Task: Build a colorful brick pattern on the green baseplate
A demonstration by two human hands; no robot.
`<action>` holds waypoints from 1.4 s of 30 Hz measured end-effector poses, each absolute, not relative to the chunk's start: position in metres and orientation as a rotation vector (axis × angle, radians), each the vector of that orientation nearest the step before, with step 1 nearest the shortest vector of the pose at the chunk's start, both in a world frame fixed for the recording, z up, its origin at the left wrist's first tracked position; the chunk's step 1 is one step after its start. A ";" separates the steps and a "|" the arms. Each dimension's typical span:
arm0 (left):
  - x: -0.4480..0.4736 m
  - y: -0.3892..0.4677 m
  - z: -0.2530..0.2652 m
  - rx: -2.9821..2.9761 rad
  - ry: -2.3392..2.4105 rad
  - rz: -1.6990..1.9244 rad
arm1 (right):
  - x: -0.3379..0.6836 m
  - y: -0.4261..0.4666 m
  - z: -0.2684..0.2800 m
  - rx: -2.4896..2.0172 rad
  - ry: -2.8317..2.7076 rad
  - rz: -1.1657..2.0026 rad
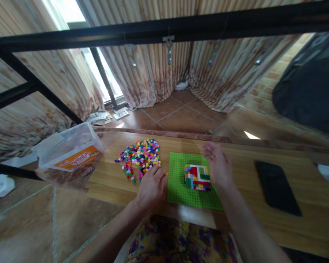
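Note:
My left hand [152,182] is low over the table, between a pile of small coloured bricks [146,151] and a green baseplate [178,197]. Its fingers are curled, and a small yellow brick [166,174] shows at their tips beside the plate's left edge. A flat, multicoloured brick build [196,178], with red, white, green and blue pieces, sits on the middle of the baseplate. Above the plate's right side, my right hand [219,166] is slightly blurred, its fingers stretched forward and apart with nothing visible in them. Its palm side faces the build.
A clear plastic box [71,146] with an orange label stands at the table's left end. A black phone or tablet [276,188] lies on the wooden table [244,175] to the right. A dark metal bar [142,33] crosses above the far side, before curtains.

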State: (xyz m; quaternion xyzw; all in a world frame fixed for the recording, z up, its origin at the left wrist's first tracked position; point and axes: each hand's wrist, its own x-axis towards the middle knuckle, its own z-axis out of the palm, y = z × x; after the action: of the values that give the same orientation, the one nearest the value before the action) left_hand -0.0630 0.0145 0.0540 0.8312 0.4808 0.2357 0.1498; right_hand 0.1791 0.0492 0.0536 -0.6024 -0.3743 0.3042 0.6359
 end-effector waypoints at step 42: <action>0.041 0.022 0.042 1.870 1.253 1.059 | 0.229 -0.020 0.001 -1.821 -1.349 0.143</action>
State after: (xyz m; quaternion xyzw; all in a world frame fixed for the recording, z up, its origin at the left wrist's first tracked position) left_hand 0.0412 0.0217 0.0417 0.7118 0.4770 0.4032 0.3214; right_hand 0.2289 -0.0197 0.0009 -0.7272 -0.5386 0.0572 0.4218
